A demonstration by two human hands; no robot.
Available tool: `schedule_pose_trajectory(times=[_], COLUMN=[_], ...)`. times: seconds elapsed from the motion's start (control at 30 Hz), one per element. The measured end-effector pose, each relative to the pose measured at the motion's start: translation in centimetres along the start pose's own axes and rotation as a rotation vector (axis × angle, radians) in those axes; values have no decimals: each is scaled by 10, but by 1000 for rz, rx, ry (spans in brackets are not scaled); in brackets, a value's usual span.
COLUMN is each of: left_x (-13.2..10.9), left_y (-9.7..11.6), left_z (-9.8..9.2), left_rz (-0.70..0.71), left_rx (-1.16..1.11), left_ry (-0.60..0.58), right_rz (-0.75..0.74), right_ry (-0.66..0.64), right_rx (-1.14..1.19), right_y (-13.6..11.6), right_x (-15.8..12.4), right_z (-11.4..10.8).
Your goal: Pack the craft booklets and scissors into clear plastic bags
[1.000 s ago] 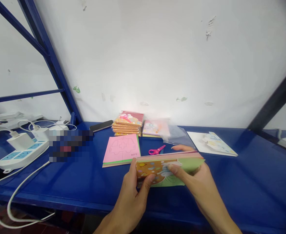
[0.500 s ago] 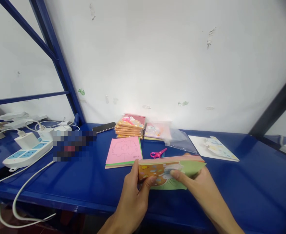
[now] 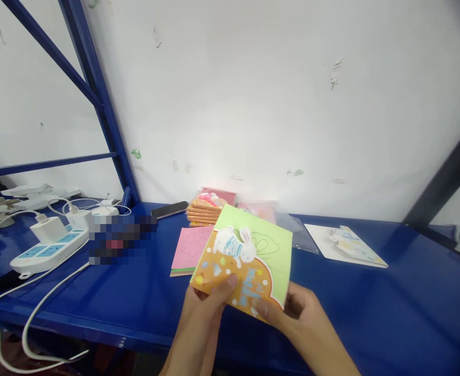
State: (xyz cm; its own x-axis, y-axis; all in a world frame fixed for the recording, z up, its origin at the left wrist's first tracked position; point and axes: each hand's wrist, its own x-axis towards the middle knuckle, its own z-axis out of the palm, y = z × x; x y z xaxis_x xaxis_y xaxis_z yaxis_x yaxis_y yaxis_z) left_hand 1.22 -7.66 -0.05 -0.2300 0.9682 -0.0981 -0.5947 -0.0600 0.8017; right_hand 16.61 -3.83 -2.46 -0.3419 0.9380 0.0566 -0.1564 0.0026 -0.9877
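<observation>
Both my hands grip a packet of coloured paper, held tilted up above the desk's front part. Its top sheet is light green with a line drawing, and an orange cover printed with a white rabbit wraps its lower part. My left hand is closed on the lower left edge, thumb on the orange cover. Closed on the lower right corner is my right hand, its thumb also on the front. Behind the packet, a pink sheet with a car drawing tops a small paper stack, partly covered. The scissors are hidden.
Several packed paper sets are piled by the wall, beside a clear plastic sleeve. A white printed card lies to the right. At left are a black phone, a power strip with chargers, and white cables.
The packet has been turned up from nearly edge-on, so its rabbit front and green sheet now face me. It now covers the pink scissors and part of the pink sheet.
</observation>
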Motion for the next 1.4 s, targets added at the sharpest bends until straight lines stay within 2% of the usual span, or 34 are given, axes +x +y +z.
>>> schedule_pose_trajectory(times=[0.1,0.2,0.3,0.4,0.6,0.73,0.87,1.03,1.13,1.23,1.3,1.4], left_x=[5,13,20,24,26,27,30,32,31,29,28,28], left_y=[11,24,31,29,15,5,-2,5,7,-2,-9,-13], left_z=[-4,-12,-17,-20,-25,-33,-39,-45,-37,-23,-16,-16], left_rz=[-27,-15,25,50,76,162,131,77,47,31,49,77], left_rx=[138,279,284,318,580,781,616,423,409,410,403,386], left_ry=[-128,-256,-281,-277,-376,-357,-498,-646,-576,-371,-254,-175], right_rz=[17,-2,-55,-98,-88,-132,-98,-82,-106,-97,-109,-196], right_ry=[54,-15,-102,-75,115,63,62,115,132,97,45,-68], right_rx=[-81,-258,-518,-643,-386,-429,-307,-231,-268,-296,-384,-573], right_y=[-18,-38,-55,-66,-69,-56,-42,-34,-32,-31,-33,-46], right_x=[-1,-2,0,4,10,12,11,12,11,10,11,21], right_z=[-14,-39,-58,-64,-52,-46,-43,-38,-36,-38,-45,-67])
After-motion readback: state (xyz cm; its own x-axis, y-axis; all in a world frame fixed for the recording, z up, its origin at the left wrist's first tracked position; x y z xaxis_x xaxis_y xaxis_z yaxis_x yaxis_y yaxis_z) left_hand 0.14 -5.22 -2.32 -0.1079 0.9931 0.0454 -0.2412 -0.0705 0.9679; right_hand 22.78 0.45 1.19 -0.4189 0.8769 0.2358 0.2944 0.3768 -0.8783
